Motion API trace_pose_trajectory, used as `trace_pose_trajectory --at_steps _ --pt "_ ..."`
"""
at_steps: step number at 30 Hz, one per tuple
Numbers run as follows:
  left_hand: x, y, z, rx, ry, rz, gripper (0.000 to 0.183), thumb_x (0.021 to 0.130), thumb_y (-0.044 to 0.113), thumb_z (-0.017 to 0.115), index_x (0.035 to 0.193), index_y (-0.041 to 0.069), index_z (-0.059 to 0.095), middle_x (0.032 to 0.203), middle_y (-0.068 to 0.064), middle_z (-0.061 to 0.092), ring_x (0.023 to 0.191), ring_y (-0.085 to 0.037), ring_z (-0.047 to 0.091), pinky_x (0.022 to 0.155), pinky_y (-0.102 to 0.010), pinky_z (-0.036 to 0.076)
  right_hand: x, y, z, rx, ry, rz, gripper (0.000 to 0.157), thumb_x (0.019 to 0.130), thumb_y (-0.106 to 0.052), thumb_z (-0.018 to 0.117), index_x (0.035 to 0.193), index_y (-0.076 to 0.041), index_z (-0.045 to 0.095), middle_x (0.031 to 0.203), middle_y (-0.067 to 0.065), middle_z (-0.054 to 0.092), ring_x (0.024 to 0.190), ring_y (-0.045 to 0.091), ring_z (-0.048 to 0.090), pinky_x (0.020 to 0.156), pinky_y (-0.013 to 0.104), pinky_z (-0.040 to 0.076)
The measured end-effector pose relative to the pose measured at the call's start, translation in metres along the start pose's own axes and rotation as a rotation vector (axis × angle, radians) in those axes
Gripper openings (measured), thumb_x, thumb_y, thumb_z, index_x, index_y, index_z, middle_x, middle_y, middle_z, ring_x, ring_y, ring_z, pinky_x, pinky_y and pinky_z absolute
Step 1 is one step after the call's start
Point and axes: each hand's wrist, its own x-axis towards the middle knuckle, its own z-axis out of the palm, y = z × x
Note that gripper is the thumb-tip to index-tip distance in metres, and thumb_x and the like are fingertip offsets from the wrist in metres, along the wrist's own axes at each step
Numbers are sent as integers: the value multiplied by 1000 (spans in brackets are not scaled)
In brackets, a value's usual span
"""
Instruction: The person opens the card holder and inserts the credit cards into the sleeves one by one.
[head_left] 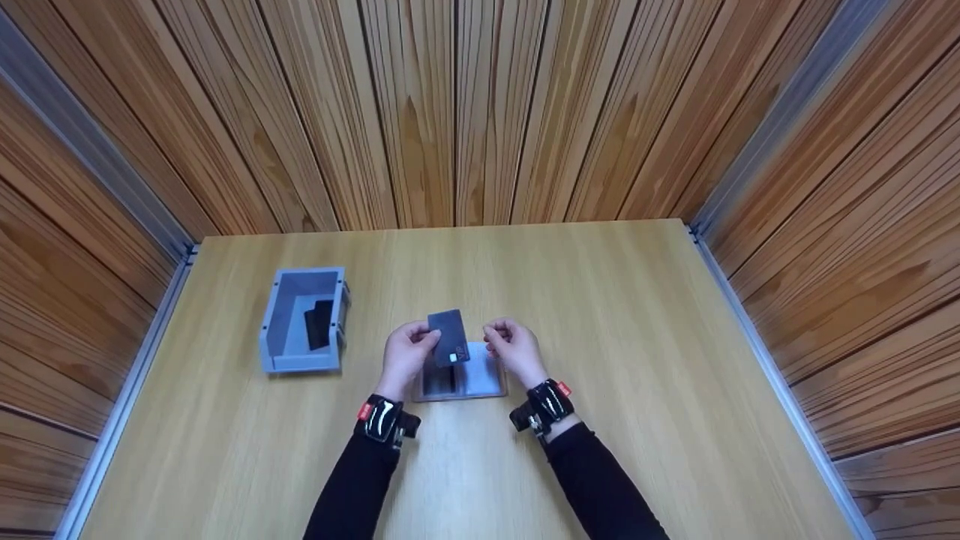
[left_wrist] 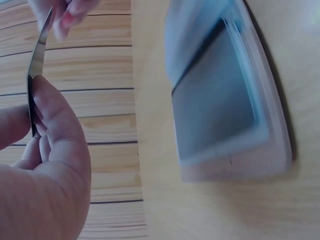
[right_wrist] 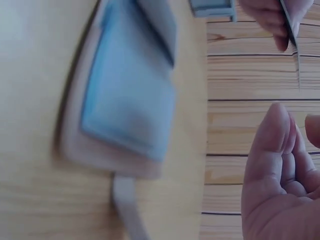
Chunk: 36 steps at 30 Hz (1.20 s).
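My left hand (head_left: 406, 352) pinches a thin dark card (head_left: 448, 334) by its left edge, between thumb and fingers. The left wrist view shows the card edge-on and raised off the table. Beneath it lies an opened card holder (head_left: 486, 373) with a pinkish cover and clear sleeves. One sleeve (left_wrist: 220, 95) looks dark, the other (right_wrist: 132, 85) pale; blur hides details. To the right of the card, my right hand (head_left: 517, 352) hovers with bent fingers. Its thumb stands apart from the fingertips in the right wrist view, and nothing lies between them.
A grey-blue open bin (head_left: 279, 319) stands on the table to the left, with dark flat pieces (head_left: 319, 324) inside. A narrow strap (right_wrist: 125, 197) extends from the card holder's end. Wooden plank walls (head_left: 480, 112) and metal rails (head_left: 757, 315) border the table (head_left: 637, 300).
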Motion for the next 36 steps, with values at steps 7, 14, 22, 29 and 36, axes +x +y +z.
trace_pose_trajectory --at_steps 7,14,22,29,36 --pt "4 -12 -4 57 -7 -34 23 88 3 70 107 -9 68 88 -10 68 80 -17 61 68 -25 52 1 19 -4 -167 34 -2 15 93 -6 66 99 7 64 84 9 64 72 20 64 65 29 56" --pt "4 -24 -4 126 -9 -77 20 88 4 71 104 -7 68 88 -9 67 81 -18 61 69 -26 50 0 31 -7 -351 40 -66 14 89 -8 70 97 3 65 85 7 64 78 19 61 72 32 53" --pt "4 -36 1 210 -2 -61 18 86 4 72 101 -7 69 86 -8 66 83 -20 61 74 -32 52 -3 38 -9 -517 6 -94 13 86 -7 73 93 1 65 82 6 65 78 23 63 75 37 52" --pt "4 -42 3 302 3 2 16 84 5 73 96 -6 69 83 -7 66 80 -21 61 74 -34 51 -2 41 -8 -543 -17 7 17 84 -9 75 95 -2 64 83 3 61 78 19 59 74 35 50" --pt "3 -42 4 326 -1 5 13 84 5 72 92 -4 68 81 -7 65 80 -22 61 75 -36 50 -1 41 -6 -577 -34 18 21 82 -8 78 95 -2 62 83 3 58 77 19 55 73 35 48"
